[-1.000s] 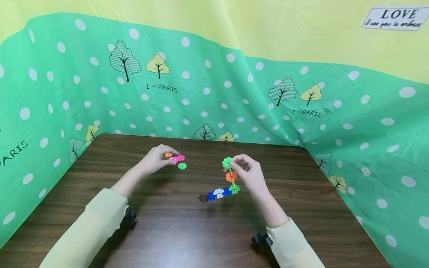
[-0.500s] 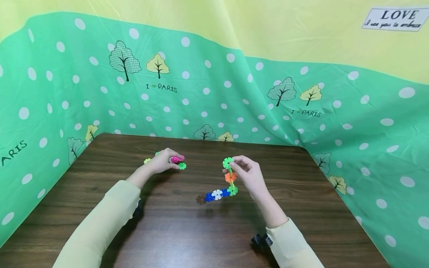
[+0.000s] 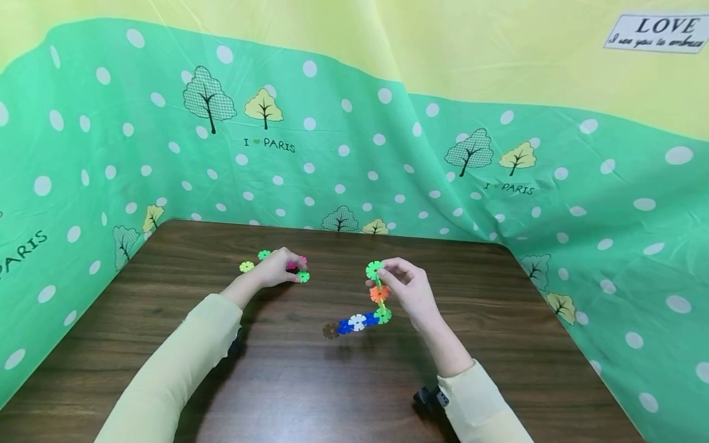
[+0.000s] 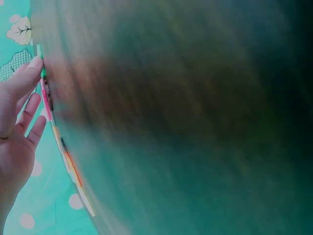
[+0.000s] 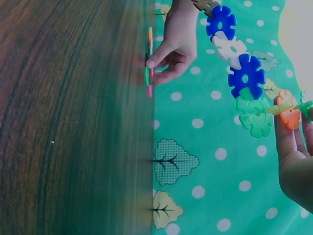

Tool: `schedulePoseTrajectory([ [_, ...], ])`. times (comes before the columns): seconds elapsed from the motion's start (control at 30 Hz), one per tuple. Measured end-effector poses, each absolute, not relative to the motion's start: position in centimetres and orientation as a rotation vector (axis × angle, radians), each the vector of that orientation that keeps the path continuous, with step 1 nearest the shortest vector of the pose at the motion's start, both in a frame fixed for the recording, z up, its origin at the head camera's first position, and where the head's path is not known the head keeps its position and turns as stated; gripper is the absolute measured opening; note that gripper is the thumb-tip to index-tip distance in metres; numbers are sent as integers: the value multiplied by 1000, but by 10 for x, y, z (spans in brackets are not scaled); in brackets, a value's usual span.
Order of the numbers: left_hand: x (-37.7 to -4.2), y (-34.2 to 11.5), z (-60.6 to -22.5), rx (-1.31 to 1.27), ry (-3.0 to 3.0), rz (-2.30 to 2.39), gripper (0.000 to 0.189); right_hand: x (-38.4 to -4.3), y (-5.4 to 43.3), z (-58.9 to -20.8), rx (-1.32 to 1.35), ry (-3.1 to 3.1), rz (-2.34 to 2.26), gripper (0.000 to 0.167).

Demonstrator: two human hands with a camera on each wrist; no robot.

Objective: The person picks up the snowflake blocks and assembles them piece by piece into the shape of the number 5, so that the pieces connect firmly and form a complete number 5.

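Observation:
My right hand (image 3: 412,289) pinches the green end disc of a chain of interlocking snowflake discs (image 3: 357,322). The chain hangs down through an orange disc (image 3: 379,294) to another green one, then runs left through blue and white to a brown disc (image 3: 330,331). My left hand (image 3: 274,269) is low over the loose discs at the far side of the table, its thumb and fingertips right at a green disc (image 3: 303,277). A pink disc (image 3: 292,266) is partly hidden under its fingers. In the left wrist view, the other fingers (image 4: 36,129) extend loosely.
On the brown wooden table (image 3: 310,394), a yellow disc (image 3: 246,266) and a green disc (image 3: 263,254) lie left of the left hand. A green and yellow printed cloth (image 3: 343,166) rises behind the table and along its sides.
My left hand has moved right and slightly nearer, from the orange and pink discs to the green disc, uncovering the yellow and green ones behind. My right hand still holds the chain, nearly unmoved.

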State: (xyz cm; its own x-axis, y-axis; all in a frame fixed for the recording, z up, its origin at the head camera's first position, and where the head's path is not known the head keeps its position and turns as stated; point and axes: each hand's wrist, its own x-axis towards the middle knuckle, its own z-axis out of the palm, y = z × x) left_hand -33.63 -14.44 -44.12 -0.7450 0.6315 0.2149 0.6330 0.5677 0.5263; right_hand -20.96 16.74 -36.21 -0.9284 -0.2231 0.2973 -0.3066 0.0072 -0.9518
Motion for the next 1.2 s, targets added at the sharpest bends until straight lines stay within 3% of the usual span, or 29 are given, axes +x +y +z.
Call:
schedulePoseTrajectory([
  [0.27, -335, -139, -441, -1012, -2859, -904, 25, -209, 165, -363, 554, -2175, 2097, 24],
  [0.53, -329, -147, -438, -940, -2835, -1011, 8, -208, 163, -362, 534, -2170, 2129, 24],
  [1.2, -266, -104, -369, -849, -2324, -1203, 6, -208, 158, -361, 477, -2106, 2114, 26],
])
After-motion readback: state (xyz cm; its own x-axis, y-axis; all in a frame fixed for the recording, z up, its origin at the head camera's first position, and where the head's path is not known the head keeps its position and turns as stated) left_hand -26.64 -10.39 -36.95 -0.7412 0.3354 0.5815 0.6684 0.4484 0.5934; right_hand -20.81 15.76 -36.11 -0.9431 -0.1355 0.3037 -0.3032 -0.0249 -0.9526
